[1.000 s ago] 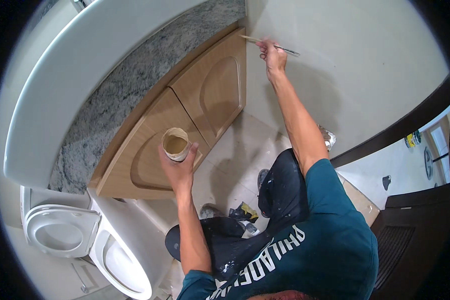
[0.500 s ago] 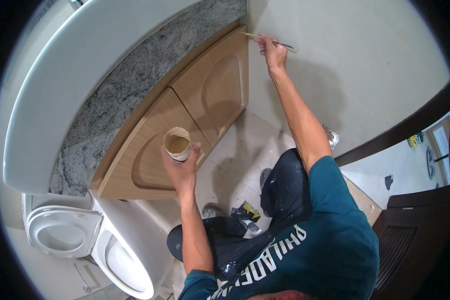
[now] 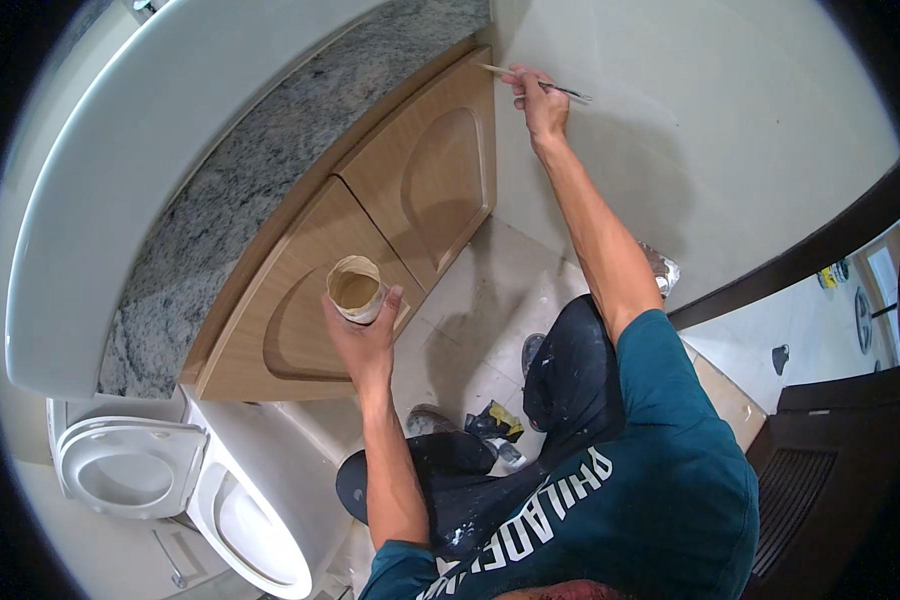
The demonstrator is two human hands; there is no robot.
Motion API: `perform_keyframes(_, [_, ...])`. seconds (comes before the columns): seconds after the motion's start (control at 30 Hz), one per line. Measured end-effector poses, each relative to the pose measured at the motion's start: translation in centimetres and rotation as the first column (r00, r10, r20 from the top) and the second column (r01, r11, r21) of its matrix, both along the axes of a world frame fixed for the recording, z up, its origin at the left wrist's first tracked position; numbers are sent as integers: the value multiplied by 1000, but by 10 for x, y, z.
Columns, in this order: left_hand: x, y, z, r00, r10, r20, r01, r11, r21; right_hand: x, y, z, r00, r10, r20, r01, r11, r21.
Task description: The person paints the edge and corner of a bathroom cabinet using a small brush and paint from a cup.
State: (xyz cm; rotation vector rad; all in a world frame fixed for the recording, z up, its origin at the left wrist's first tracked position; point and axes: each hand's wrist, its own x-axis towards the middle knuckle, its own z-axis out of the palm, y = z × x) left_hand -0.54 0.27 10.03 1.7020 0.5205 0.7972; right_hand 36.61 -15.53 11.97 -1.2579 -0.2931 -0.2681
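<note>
My left hand [image 3: 366, 335] is closed round a small cream cup [image 3: 354, 284] with pale tan liquid, likely paint, inside. It holds the cup in front of the left wooden cabinet door [image 3: 305, 300]. Up at the far end, my right hand [image 3: 537, 95] pinches a thin paintbrush [image 3: 560, 90]. The brush's pale tip reaches the top corner of the right cabinet door [image 3: 440, 190], where the door meets the wall; whether it touches cannot be made out. Its dark handle end points away to the right.
A grey granite countertop [image 3: 240, 170] with a white basin [image 3: 100, 200] runs above the cabinet. To the lower left stand a toilet [image 3: 120, 475] and a second white fixture [image 3: 255, 530]. A black and yellow item [image 3: 495, 422] lies on the floor near my feet. A pale wall [image 3: 710, 100] rises on the right.
The view has shifted very slightly. My right hand and the brush have moved a touch to the left; the cup in my left hand stays in the same place.
</note>
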Motion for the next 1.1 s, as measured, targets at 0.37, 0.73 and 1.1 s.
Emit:
perform_keyframes(0.37, [0,5,-9,1000,7,-30,-5,998,68,1,0,2,1000,-25,13,25,999,36])
perform_keyframes(0.73, [-1,-1,0,999,1,-43,-1,1000,-2,-4,1,-5,998,-44,54,40,996,82])
perform_keyframes(1.1, [-2,1,-4,1000,13,-19,-13,1000,17,-19,6,-7,997,0,74,-4,999,46])
